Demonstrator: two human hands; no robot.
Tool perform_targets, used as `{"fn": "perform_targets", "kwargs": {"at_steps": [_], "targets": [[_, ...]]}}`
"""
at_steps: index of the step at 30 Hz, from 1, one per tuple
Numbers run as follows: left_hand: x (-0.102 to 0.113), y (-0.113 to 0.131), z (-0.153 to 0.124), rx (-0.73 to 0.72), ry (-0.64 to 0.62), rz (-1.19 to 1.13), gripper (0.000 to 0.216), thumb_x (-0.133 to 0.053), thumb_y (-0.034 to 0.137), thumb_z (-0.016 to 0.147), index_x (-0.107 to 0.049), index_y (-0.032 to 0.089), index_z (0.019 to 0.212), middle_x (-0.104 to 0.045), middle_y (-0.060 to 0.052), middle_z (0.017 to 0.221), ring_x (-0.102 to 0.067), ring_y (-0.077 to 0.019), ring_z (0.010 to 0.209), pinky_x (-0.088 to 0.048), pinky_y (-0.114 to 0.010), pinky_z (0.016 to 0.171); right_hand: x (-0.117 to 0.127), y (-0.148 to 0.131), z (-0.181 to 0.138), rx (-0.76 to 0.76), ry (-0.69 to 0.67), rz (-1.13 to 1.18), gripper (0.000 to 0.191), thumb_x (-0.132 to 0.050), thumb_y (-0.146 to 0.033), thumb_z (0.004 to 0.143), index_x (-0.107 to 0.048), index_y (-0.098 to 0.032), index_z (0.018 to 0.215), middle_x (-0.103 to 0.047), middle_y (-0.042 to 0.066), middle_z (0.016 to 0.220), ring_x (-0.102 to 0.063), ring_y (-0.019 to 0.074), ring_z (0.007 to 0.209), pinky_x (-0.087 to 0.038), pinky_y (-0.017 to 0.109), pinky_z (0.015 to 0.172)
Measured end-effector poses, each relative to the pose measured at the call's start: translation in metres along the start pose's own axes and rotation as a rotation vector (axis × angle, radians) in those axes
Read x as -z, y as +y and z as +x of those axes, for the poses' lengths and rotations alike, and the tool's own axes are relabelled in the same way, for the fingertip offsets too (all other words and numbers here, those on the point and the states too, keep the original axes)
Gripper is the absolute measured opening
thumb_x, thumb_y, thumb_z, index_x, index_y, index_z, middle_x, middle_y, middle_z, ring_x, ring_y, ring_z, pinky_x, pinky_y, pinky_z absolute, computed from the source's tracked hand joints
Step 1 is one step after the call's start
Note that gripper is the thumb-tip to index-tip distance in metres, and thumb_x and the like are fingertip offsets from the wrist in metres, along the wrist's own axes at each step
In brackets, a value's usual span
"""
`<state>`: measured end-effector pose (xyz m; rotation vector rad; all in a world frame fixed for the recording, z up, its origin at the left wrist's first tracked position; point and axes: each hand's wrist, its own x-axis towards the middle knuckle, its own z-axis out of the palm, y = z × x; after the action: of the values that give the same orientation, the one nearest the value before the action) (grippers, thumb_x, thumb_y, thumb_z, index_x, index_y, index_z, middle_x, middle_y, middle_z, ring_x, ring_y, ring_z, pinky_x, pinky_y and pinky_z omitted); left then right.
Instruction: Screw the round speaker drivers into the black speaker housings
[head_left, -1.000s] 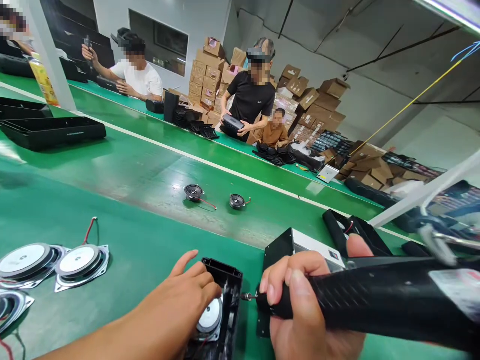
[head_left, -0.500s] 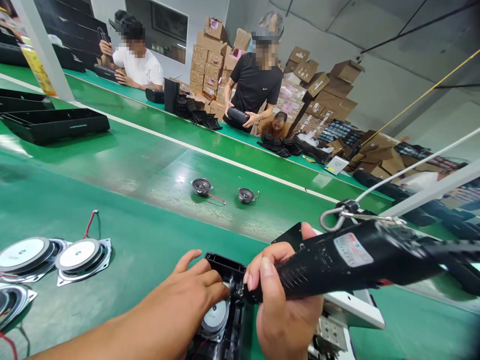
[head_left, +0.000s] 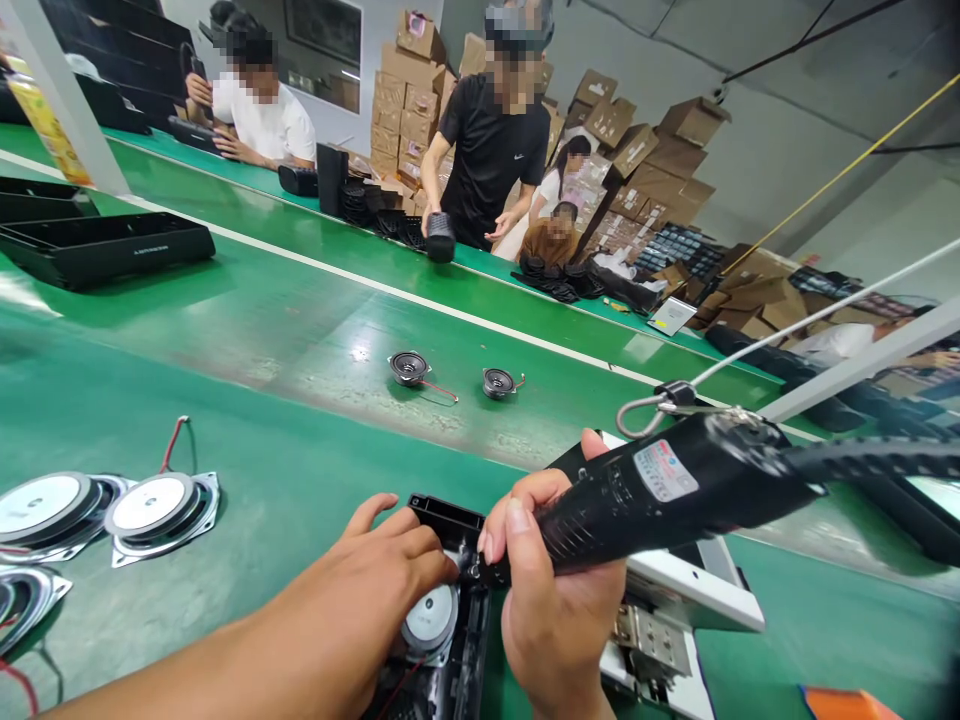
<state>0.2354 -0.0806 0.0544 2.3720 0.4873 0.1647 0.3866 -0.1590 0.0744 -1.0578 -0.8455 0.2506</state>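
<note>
The right hand [head_left: 551, 590] is wrapped around a black, textured electric screwdriver [head_left: 660, 495] that hangs from a white cord, its tip pressed into the upper end of an open black plastic speaker housing [head_left: 450, 600] lying at the near edge of the green tabletop [head_left: 285, 330]. The left hand [head_left: 375, 580] lies flat on the housing with fingers loosely spread, holding nothing, just beside a round silver speaker cone [head_left: 431, 612] seated inside. Two silver square-framed speaker drivers [head_left: 161, 505] rest well to the left, and two small black round speakers [head_left: 450, 375] lie farther out
</note>
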Motion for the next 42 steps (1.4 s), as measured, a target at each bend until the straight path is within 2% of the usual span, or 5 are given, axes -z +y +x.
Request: {"fn": "perform_targets", "kwargs": {"at_steps": [11, 19, 28, 36, 42], "targets": [[-0.001, 0.007, -0.001, -0.013, 0.014, 0.04, 0.053, -0.065, 0.007, 0.078, -0.08, 0.03, 0.124, -0.082, -0.008, 0.126, -0.07, -0.0347, 0.123, -0.054, -0.049, 0.113, 0.013, 0.024, -0.012, -0.047, -0.097, -0.02, 0.053, -0.076, -0.025, 0.104, -0.054, -0.03, 0.151, -0.063, -0.003, 0.091, -0.066, 0.0189, 0.07, -0.063, 0.036, 0.068], [0.009, 0.01, -0.002, -0.094, 0.033, -0.009, 0.066, -0.062, 0.001, 0.076, -0.078, 0.031, 0.132, -0.08, -0.007, 0.138, -0.07, -0.0323, 0.132, -0.056, -0.047, 0.122, 0.014, 0.023, -0.009, -0.046, -0.099, 0.009, 0.058, -0.074, -0.028, 0.108, -0.046, -0.033, 0.158, -0.064, -0.004, 0.095, -0.068, 0.0186, 0.076, -0.061, 0.033, 0.068], [0.025, 0.02, -0.009, -0.069, 0.026, -0.124, 0.068, -0.059, 0.001, 0.073, -0.077, 0.033, 0.13, -0.081, -0.003, 0.132, -0.076, -0.0288, 0.123, -0.064, -0.042, 0.11, 0.019, 0.014, -0.006, 0.013, -0.094, -0.019, 0.01, -0.075, -0.029, 0.108, -0.07, -0.03, 0.116, -0.062, -0.001, 0.092, -0.073, 0.0241, 0.086, -0.066, 0.041, 0.074], [0.016, 0.015, -0.007, -0.081, 0.05, -0.04, 0.073, -0.059, 0.0, 0.075, -0.08, 0.035, 0.136, -0.083, -0.004, 0.131, -0.076, -0.0305, 0.122, -0.061, -0.046, 0.115, 0.015, 0.017, -0.009, -0.003, -0.118, 0.003, 0.044, -0.073, -0.029, 0.11, -0.054, -0.027, 0.15, -0.064, -0.001, 0.096, -0.071, 0.0201, 0.083, -0.061, 0.033, 0.069], [0.017, 0.015, -0.011, -0.073, 0.047, -0.074, 0.072, -0.059, 0.0, 0.076, -0.079, 0.034, 0.136, -0.082, -0.004, 0.133, -0.076, -0.0288, 0.123, -0.062, -0.042, 0.114, 0.019, 0.019, -0.009, 0.005, -0.113, -0.007, 0.012, -0.075, -0.028, 0.108, -0.069, -0.028, 0.119, -0.065, 0.001, 0.096, -0.073, 0.0234, 0.089, -0.067, 0.04, 0.079]]}}
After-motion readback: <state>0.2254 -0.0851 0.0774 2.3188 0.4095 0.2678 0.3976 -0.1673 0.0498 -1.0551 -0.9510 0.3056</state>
